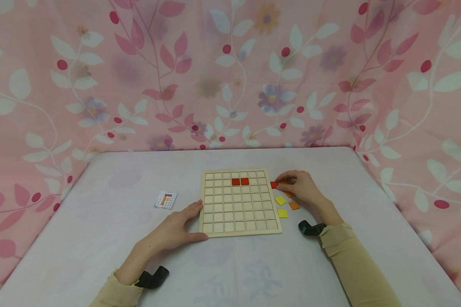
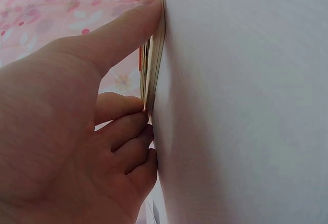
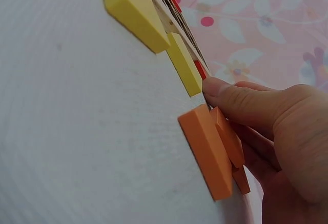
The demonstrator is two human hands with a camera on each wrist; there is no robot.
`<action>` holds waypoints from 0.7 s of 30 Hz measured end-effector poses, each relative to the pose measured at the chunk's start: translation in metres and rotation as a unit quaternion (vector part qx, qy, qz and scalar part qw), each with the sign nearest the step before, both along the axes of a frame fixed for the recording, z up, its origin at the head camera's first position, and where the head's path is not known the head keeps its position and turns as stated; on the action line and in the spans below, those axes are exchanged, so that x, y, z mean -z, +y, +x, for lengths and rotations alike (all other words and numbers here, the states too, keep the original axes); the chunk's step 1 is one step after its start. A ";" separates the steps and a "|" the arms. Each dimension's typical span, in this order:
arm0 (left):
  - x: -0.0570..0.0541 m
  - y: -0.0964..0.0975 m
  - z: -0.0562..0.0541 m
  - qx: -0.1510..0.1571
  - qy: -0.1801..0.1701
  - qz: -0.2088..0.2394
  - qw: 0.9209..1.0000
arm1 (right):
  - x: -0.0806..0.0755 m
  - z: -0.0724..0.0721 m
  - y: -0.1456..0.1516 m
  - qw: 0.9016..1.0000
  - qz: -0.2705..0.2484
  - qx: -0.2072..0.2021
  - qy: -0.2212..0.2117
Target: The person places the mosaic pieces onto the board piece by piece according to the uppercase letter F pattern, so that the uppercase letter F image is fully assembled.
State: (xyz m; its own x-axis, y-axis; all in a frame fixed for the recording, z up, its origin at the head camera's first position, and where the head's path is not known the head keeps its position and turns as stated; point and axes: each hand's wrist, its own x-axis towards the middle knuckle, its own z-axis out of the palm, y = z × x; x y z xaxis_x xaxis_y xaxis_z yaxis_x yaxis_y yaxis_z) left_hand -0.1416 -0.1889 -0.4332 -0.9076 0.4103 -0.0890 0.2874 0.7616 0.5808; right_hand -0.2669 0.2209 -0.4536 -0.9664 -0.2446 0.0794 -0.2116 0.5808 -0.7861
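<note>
A pale wooden grid board (image 1: 240, 208) lies on the table, with two red square tiles (image 1: 236, 182) side by side in an upper row. Along its left edge rest the fingers of my left hand (image 1: 173, 228), the thumb stretched to the near left corner. At the board's right edge, my right hand (image 1: 300, 186) pinches another red tile (image 1: 274, 185) between thumb and fingers. In the right wrist view only a sliver of that red tile (image 3: 200, 69) shows beside the thumb. Orange tiles (image 3: 205, 152) lie right under this hand, partly hidden by it in the head view.
Two yellow tiles (image 1: 282, 213) and an orange tile (image 1: 294, 205) lie right of the board. A small card (image 1: 166, 199) printed with a coloured grid pattern lies to its left. The white-covered table (image 1: 230, 273) ends at a pink floral curtain (image 1: 215, 76) behind and at the sides.
</note>
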 end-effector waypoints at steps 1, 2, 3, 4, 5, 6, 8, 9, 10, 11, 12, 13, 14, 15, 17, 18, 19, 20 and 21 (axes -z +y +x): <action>0.000 0.000 0.000 0.000 0.000 0.000 1.000 | 0.000 0.000 0.000 1.000 -0.003 0.000 0.000; 0.000 0.000 0.000 -0.001 -0.001 0.000 1.000 | 0.000 0.000 -0.001 1.000 -0.006 0.000 -0.001; 0.000 0.000 0.000 -0.001 -0.001 0.000 1.000 | 0.000 0.000 -0.001 1.000 -0.010 0.000 -0.002; 0.000 0.000 0.000 -0.001 0.000 0.000 1.000 | -0.001 0.001 -0.001 1.000 -0.015 0.002 -0.004; 0.000 0.000 0.000 -0.002 -0.001 0.000 1.000 | -0.001 0.001 -0.001 1.000 -0.021 0.005 -0.009; -0.001 0.001 0.000 -0.002 -0.001 0.000 1.000 | -0.001 0.001 -0.001 1.000 -0.026 0.008 -0.014; -0.001 0.001 0.001 -0.002 -0.001 0.001 1.000 | -0.001 0.001 0.000 0.999 -0.037 0.016 -0.030; -0.001 0.001 0.001 -0.004 -0.003 0.001 1.000 | -0.002 0.001 0.000 0.998 -0.045 0.023 -0.041; -0.001 0.001 0.001 -0.004 -0.003 0.001 1.000 | -0.002 0.001 0.000 0.997 -0.051 0.030 -0.051; -0.001 0.001 0.001 -0.005 -0.004 0.000 1.000 | -0.003 0.001 0.000 0.996 -0.054 0.036 -0.061; -0.001 0.000 0.001 -0.004 -0.002 -0.001 1.000 | -0.004 0.001 0.000 0.995 -0.055 0.042 -0.067; -0.001 0.000 0.001 -0.004 -0.002 -0.001 1.000 | -0.006 0.001 -0.001 0.994 -0.061 0.049 -0.075; 0.000 0.000 0.001 -0.004 -0.002 -0.002 1.000 | -0.008 0.001 -0.002 0.993 -0.065 0.054 -0.082; -0.001 0.000 0.001 -0.004 -0.002 -0.002 1.000 | -0.010 0.002 -0.004 0.993 -0.064 0.056 -0.082; 0.000 -0.001 0.001 -0.003 0.001 -0.002 1.000 | -0.014 0.001 -0.008 0.994 -0.056 0.054 -0.071; 0.000 -0.001 0.001 -0.002 0.002 -0.002 1.000 | -0.016 0.001 -0.010 0.995 -0.054 0.050 -0.061; 0.000 -0.001 0.001 -0.003 0.001 -0.001 1.000 | -0.018 0.000 -0.013 0.996 -0.053 0.047 -0.052; 0.000 -0.001 0.001 -0.003 0.002 -0.001 1.000 | -0.020 -0.002 -0.016 0.998 -0.046 0.039 -0.036; 0.000 -0.002 0.001 -0.003 0.002 -0.001 1.000 | -0.022 -0.003 -0.020 0.998 -0.042 0.034 -0.023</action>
